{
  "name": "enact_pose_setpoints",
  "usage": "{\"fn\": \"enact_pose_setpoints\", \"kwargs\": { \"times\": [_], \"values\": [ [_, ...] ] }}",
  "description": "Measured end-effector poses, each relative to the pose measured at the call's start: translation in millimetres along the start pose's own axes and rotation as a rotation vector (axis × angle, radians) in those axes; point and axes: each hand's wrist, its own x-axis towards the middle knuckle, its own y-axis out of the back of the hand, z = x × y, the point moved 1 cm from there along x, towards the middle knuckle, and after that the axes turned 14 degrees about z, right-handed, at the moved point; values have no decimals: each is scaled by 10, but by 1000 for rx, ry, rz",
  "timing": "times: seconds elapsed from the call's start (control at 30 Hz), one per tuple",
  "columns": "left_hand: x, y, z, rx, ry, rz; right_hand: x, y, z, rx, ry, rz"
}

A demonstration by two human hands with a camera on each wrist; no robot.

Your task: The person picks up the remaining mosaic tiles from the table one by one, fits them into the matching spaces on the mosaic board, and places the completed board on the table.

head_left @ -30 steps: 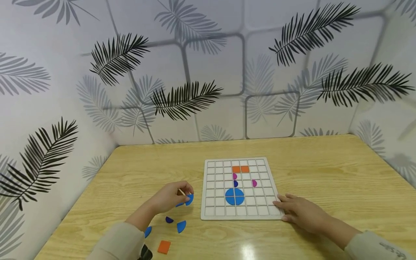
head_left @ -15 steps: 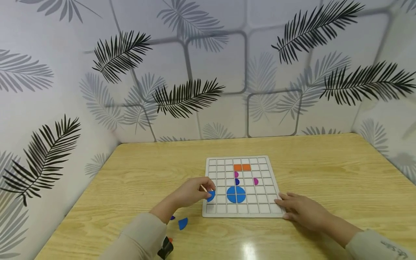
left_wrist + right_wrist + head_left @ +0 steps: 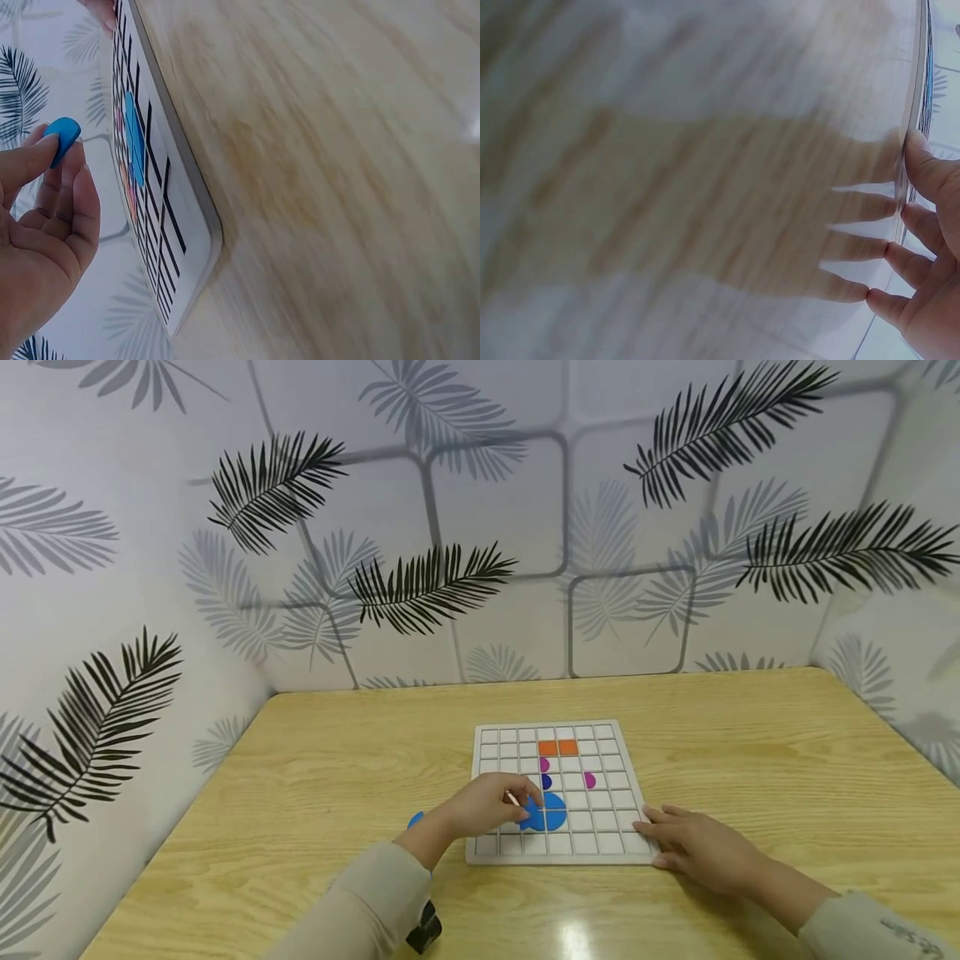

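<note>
My left hand is over the left-middle of a white gridded board. It pinches a blue quarter-circle piece between thumb and fingertips, raised above the grid in the left wrist view. Beneath, blue quarter pieces lie together as a round shape, partly covered by that hand. Farther up the grid are two orange squares, a dark blue half-circle and two magenta half-circles. At the board's right edge, near the front corner, my right hand rests with extended fingers, its fingertips touching the edge.
On the wooden table, a blue piece shows left of the board, partly behind the left forearm. The left sleeve hides the table's front-left part. A leaf-patterned wall stands behind the table.
My left hand has carried the blue quarter-circle from the table at the left, rightward over the board to the round blue shape. The right hand stays at the board's edge.
</note>
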Motion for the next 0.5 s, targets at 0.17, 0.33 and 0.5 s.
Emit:
{"fn": "enact_pose_setpoints", "kwargs": {
  "times": [0.17, 0.33, 0.5],
  "values": [
    [82, -101, 65, -22, -2, -8, -9, 4, 6, 8, 6, 3],
    [178, -198, 99, -23, 0, -20, -6, 5, 11, 11, 13, 1],
    [275, -285, 133, -8, -14, -33, -3, 16, -9, 13, 15, 6]
  ]
}}
